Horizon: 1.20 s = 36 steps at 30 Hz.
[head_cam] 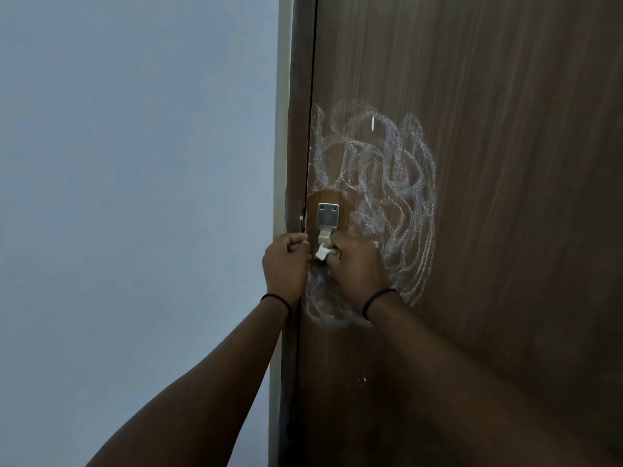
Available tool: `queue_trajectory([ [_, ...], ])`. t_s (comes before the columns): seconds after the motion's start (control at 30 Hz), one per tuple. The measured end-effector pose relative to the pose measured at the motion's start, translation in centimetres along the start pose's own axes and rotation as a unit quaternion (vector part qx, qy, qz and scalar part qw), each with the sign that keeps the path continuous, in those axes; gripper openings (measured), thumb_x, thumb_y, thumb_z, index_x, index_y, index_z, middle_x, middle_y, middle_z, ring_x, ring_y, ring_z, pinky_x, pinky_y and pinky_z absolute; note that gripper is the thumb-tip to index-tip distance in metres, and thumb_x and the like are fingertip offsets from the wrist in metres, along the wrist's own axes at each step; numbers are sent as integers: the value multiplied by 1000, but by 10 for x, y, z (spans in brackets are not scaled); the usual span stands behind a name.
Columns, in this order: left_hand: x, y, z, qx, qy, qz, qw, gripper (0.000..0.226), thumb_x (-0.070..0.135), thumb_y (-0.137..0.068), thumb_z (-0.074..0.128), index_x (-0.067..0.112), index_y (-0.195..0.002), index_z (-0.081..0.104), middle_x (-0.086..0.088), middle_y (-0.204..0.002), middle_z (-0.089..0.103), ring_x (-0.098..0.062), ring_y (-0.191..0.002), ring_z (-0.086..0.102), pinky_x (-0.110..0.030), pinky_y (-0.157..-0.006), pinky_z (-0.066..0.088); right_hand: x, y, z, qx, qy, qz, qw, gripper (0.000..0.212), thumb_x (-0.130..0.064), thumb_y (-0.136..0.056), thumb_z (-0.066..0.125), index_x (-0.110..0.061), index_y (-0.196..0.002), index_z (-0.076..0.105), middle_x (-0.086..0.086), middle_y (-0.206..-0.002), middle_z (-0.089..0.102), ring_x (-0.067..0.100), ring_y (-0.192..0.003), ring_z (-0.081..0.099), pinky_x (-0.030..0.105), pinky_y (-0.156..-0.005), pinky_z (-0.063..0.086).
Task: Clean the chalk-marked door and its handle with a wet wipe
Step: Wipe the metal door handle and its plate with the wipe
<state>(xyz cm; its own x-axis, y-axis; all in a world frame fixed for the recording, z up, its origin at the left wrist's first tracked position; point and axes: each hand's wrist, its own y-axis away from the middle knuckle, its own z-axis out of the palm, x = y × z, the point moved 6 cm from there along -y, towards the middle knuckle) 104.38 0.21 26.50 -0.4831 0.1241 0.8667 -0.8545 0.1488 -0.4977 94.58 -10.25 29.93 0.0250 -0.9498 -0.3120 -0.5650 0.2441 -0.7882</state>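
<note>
The right hand (354, 264) pinches the wipe (323, 252), soft and limp so best held bunched, against the handle (327, 219) on the door (505, 163); the left hand (286, 261) is fisted, apparently empty.

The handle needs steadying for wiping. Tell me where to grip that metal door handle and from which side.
Grip the silver metal door handle on the lever stub below its screwed plate, coming from the left door-edge side. The right hand with the white wet wipe covers the right part, and the left hand is already there.
</note>
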Motion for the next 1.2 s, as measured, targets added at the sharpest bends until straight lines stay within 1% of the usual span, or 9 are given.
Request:
queue_trajectory([
  [0.1, 1, 4, 6, -39, 57, -15, 997, 14, 17, -95, 59, 13, -96, 72, -5, -75, 72, -17, -64, 67, -38, -67, 59, 14, 5, -20, 73, -98, 67, 990, 21, 0, -83, 59, -15, -93, 71, -2, -94, 62, 9, -82, 56, 6, -68, 39],
  [0.33, 15, 20, 38, -181, 211, -106, 955, 15, 11, -94, 60, 4, -100, 72, -16, -84, 75, -21, -71, 72, -30, -65, 60, 32, 10, -28, 65, -354, 203, 911, 26, 7, -87, 58, -12, -90, 75, -4, -90, 74, 8, -85, 70, 22, -74, 58],
  [0.47, 17, 16, 35, -173, 203, -113, 957, 14, 3, -91, 62, 7, -86, 74, -12, -78, 75, -19, -71, 71, -26, -62, 60, 25, 10, -26, -15, -254, 108, 961, 32, 1, -85, 65, -12, -113, 71, -6, -103, 72, 0, -91, 66, 14, -78, 53],
  [0.57, 17, 14, 33, -179, 144, -82, 970, 17, 5, -91, 61, 10, -82, 74, -12, -77, 74, -20, -68, 70, -31, -64, 60, 26, 12, -33, 7, -175, 71, 982, 20, -6, -84, 70, -22, -96, 74, -15, -83, 70, -1, -74, 64, 15, -64, 50],
  [0.73, 21, 6, 10, -6, -9, 14, 1000, 21, 7, -89, 55, 18, -84, 72, -5, -87, 72, -18, -76, 69, -31, -72, 58, 55, 27, -51, 117, -126, 138, 975, 8, -16, -90, 67, -23, -88, 66, -16, -77, 65, -2, -71, 60, 14, -57, 43],
  [0.83, 21, 2, 1, 65, -82, 51, 993, 22, 10, -91, 52, 14, -98, 72, 0, -98, 72, -13, -87, 63, -17, -75, 48, 66, 35, -61, 165, -99, 149, 970, 10, -23, -91, 67, -22, -84, 61, -12, -74, 63, 1, -65, 58, 15, -56, 39],
  [0.97, 15, 0, 11, 32, -68, 35, 997, 20, 22, -94, 51, 25, -91, 71, 10, -92, 68, -6, -83, 60, -10, -67, 37, 67, 29, -59, 157, -55, 137, 976, 10, -21, -89, 70, -12, -87, 67, -3, -82, 66, 10, -74, 59, 21, -64, 43],
  [1.1, 12, 1, 18, 12, -46, 29, 998, 30, 35, -96, 49, 40, -69, 62, 17, -74, 65, -1, -75, 62, -11, -59, 40, 65, 23, -47, 151, -32, 127, 980, 12, -21, -87, 70, -15, -80, 62, -6, -78, 58, 8, -68, 51, 7, -57, 32],
  [1.2, 13, 2, 18, 17, -34, 36, 999, 33, 38, -95, 51, 40, -65, 64, 18, -68, 66, 6, -72, 61, -5, -53, 41, 62, 21, -39, 130, -19, 98, 986, 13, -14, -83, 71, -13, -76, 60, -7, -73, 54, 11, -66, 49, 17, -56, 32],
])
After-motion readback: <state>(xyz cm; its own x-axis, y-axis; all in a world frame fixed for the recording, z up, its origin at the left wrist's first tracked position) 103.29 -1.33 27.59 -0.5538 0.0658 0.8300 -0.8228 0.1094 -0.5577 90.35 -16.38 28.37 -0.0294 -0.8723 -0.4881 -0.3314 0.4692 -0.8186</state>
